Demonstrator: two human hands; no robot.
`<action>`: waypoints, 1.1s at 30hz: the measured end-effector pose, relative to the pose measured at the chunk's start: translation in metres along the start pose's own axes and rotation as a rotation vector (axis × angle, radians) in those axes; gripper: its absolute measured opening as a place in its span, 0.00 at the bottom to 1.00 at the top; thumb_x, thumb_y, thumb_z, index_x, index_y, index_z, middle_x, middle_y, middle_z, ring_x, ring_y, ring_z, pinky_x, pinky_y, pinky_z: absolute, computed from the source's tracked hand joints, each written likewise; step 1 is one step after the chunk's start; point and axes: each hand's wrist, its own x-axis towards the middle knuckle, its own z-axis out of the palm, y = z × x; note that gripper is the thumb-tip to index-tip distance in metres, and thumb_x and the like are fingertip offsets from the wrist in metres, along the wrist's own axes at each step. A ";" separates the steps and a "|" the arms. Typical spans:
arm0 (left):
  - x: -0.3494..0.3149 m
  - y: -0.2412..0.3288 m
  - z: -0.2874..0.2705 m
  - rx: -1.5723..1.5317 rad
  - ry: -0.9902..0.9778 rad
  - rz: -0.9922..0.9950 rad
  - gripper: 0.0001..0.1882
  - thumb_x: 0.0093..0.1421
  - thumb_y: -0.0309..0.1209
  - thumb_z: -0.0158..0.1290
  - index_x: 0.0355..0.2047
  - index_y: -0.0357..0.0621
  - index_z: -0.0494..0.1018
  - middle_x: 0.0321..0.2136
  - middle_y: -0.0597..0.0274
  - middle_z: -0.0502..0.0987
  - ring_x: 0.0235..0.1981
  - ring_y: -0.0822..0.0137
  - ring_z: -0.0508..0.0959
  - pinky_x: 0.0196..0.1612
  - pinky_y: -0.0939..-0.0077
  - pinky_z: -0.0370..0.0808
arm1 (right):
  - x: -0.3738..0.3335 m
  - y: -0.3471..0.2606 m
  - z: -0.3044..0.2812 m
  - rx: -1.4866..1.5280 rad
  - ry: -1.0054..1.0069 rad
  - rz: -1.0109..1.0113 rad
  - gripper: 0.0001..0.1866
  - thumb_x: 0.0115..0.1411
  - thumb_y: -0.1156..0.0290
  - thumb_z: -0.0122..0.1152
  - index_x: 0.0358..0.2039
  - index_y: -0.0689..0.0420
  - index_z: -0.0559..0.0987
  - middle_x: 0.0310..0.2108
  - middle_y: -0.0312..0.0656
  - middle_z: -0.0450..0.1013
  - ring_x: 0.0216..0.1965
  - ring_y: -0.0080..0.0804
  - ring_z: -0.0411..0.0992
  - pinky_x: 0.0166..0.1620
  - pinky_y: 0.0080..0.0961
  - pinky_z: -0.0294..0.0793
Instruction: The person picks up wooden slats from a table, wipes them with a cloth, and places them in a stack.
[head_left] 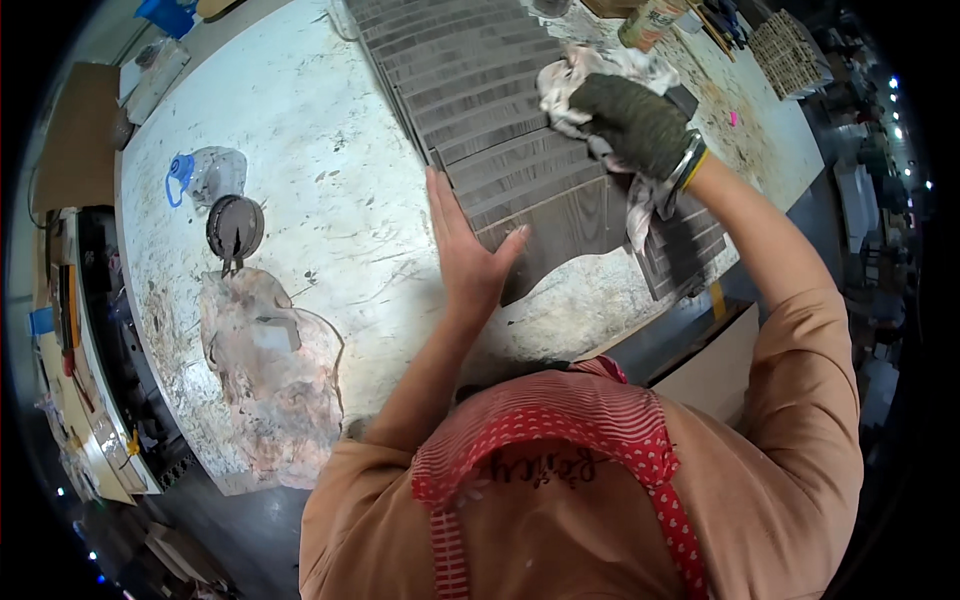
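A dark grey slatted wooden piece of furniture lies on the worktable, its wavy-cut edge facing me. My left hand is bare and braces its near left corner. The fingers stretch along the side and the thumb stands apart on the near end. My right hand, in a dark, stained glove, is closed around a crumpled whitish rag and presses it onto the slats toward the right. One end of the rag hangs below that hand. The gloved fingertips are partly hidden in the cloth.
The stained white worktable holds a clear jug with a blue handle, a round dark tub and a smeared cloth at left. A can and a wicker basket stand far right. Cardboard is below the near edge.
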 end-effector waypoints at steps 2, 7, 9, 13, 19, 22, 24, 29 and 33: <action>0.001 0.000 0.000 0.040 -0.002 0.003 0.54 0.47 0.35 0.66 0.65 0.27 0.44 0.67 0.34 0.43 0.68 0.41 0.48 0.68 0.59 0.49 | -0.003 0.017 0.003 -0.039 0.051 0.085 0.21 0.53 0.72 0.61 0.50 0.54 0.77 0.52 0.48 0.71 0.56 0.46 0.67 0.59 0.36 0.65; 0.000 -0.003 0.000 0.062 -0.004 0.018 0.52 0.48 0.29 0.64 0.66 0.29 0.44 0.68 0.38 0.43 0.69 0.45 0.47 0.69 0.61 0.47 | 0.001 -0.015 -0.016 0.131 0.255 -0.163 0.25 0.47 0.73 0.64 0.49 0.50 0.77 0.50 0.44 0.72 0.52 0.48 0.69 0.57 0.34 0.68; -0.002 -0.004 -0.002 0.073 -0.008 0.028 0.51 0.48 0.28 0.64 0.66 0.29 0.45 0.68 0.38 0.43 0.69 0.45 0.46 0.69 0.61 0.46 | -0.008 -0.019 -0.006 0.005 0.263 -0.057 0.22 0.51 0.72 0.62 0.48 0.50 0.77 0.48 0.44 0.73 0.51 0.45 0.70 0.55 0.35 0.68; 0.001 0.000 -0.005 0.140 -0.021 0.040 0.52 0.47 0.28 0.66 0.66 0.29 0.45 0.68 0.37 0.43 0.69 0.43 0.47 0.69 0.59 0.47 | -0.027 0.014 -0.008 0.491 0.112 0.599 0.15 0.57 0.72 0.58 0.47 0.53 0.77 0.42 0.43 0.76 0.39 0.39 0.75 0.44 0.33 0.73; 0.002 0.003 -0.003 0.101 -0.041 -0.080 0.56 0.46 0.29 0.67 0.67 0.32 0.42 0.68 0.38 0.43 0.69 0.45 0.47 0.69 0.58 0.48 | -0.029 0.032 0.060 0.449 0.441 0.432 0.21 0.52 0.63 0.61 0.48 0.48 0.79 0.57 0.49 0.67 0.48 0.49 0.73 0.54 0.36 0.71; 0.003 0.008 -0.007 -0.101 -0.058 -0.216 0.56 0.47 0.30 0.66 0.67 0.33 0.40 0.67 0.41 0.45 0.68 0.49 0.49 0.68 0.60 0.48 | -0.031 0.029 0.073 -0.024 0.483 0.224 0.19 0.53 0.64 0.61 0.47 0.49 0.79 0.58 0.46 0.66 0.51 0.47 0.71 0.56 0.34 0.69; 0.000 0.009 -0.012 -0.204 -0.070 -0.308 0.56 0.47 0.30 0.66 0.68 0.34 0.40 0.67 0.43 0.46 0.68 0.50 0.50 0.68 0.61 0.48 | -0.016 0.008 0.032 0.454 0.382 0.428 0.20 0.53 0.63 0.61 0.47 0.49 0.79 0.57 0.46 0.67 0.52 0.46 0.70 0.56 0.36 0.69; -0.004 -0.002 -0.005 -0.142 0.002 -0.270 0.55 0.47 0.32 0.65 0.67 0.34 0.40 0.66 0.44 0.48 0.67 0.51 0.50 0.68 0.63 0.48 | -0.001 -0.031 0.011 -0.004 0.663 -0.276 0.14 0.49 0.72 0.61 0.39 0.55 0.78 0.44 0.45 0.71 0.47 0.38 0.71 0.51 0.35 0.72; -0.001 -0.003 -0.008 -0.164 -0.018 -0.246 0.55 0.48 0.33 0.64 0.67 0.33 0.40 0.66 0.43 0.46 0.68 0.50 0.49 0.68 0.62 0.47 | -0.011 -0.034 0.021 -0.018 0.215 -0.059 0.23 0.42 0.71 0.69 0.42 0.55 0.77 0.43 0.46 0.73 0.45 0.38 0.74 0.47 0.34 0.74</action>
